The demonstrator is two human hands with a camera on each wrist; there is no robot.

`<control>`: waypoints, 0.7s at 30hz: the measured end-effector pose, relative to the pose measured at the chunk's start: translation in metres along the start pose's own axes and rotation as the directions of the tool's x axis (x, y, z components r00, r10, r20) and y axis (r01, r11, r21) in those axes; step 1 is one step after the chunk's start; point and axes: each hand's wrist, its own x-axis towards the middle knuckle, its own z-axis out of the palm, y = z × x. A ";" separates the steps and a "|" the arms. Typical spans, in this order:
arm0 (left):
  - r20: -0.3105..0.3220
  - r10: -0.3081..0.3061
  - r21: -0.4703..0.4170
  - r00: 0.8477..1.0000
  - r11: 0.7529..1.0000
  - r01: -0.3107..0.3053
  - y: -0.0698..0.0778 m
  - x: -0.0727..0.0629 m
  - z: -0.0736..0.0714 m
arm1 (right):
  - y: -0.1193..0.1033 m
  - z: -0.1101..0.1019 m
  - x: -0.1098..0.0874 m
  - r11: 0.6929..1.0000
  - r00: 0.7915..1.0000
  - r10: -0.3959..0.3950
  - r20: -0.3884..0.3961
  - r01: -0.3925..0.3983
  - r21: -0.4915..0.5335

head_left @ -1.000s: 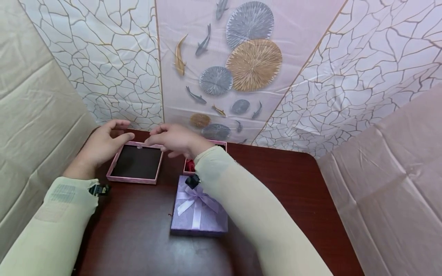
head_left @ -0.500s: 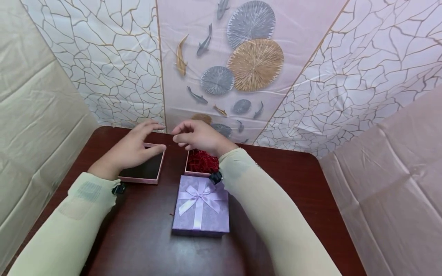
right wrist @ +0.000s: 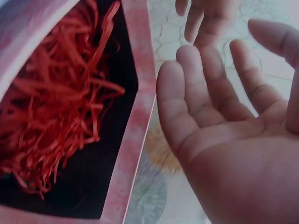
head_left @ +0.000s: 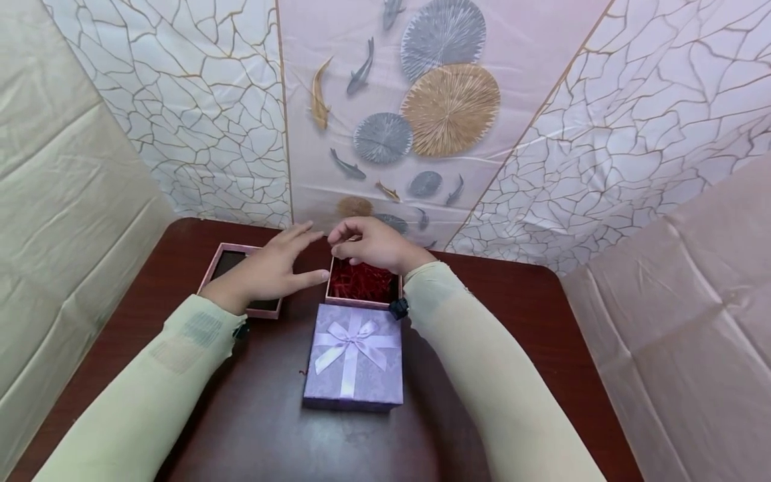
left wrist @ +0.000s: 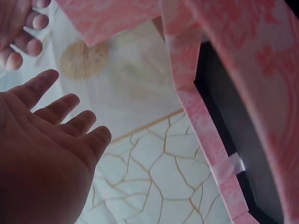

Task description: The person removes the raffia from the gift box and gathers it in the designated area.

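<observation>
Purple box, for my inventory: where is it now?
In the head view, the purple box sits centrally between the sleeves, just nearer than the red-filled box.

Red-brown tabletop [head_left: 518, 301], fabric-screened
Rear screen [head_left: 530, 53] bears printed koi [head_left: 320, 97], round leaf motifs [head_left: 453, 110] and crackle-pattern side sections [head_left: 223, 94]; plain creased drapes [head_left: 66, 181] flank it.

Swung left grip [head_left: 263, 273] rightward across the black-lined pink box [head_left: 231, 260], now partly covering it. Drew right grip [head_left: 381, 246] rightward to above the far side of the other pink box [head_left: 358, 302], baring more red paper shreds [head_left: 361, 284] and the lilac ribbon bow [head_left: 354, 339].
</observation>
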 end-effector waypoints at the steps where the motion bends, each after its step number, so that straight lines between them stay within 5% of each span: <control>1: 0.002 0.004 0.017 1.000 1.000 -0.004 0.000 0.002 0.003 | 0.002 -0.002 0.000 1.000 1.000 -0.005 0.006 0.005 -0.013; 14: 0.042 0.039 0.183 0.998 0.982 -0.046 0.001 0.020 0.020 | 0.018 -0.033 0.003 0.977 0.990 0.043 0.136 -0.014 -0.211; 21: 0.072 0.054 0.215 0.996 0.974 -0.069 -0.003 0.023 0.027 | 0.019 -0.039 0.009 0.950 0.943 0.172 0.284 -0.083 -0.300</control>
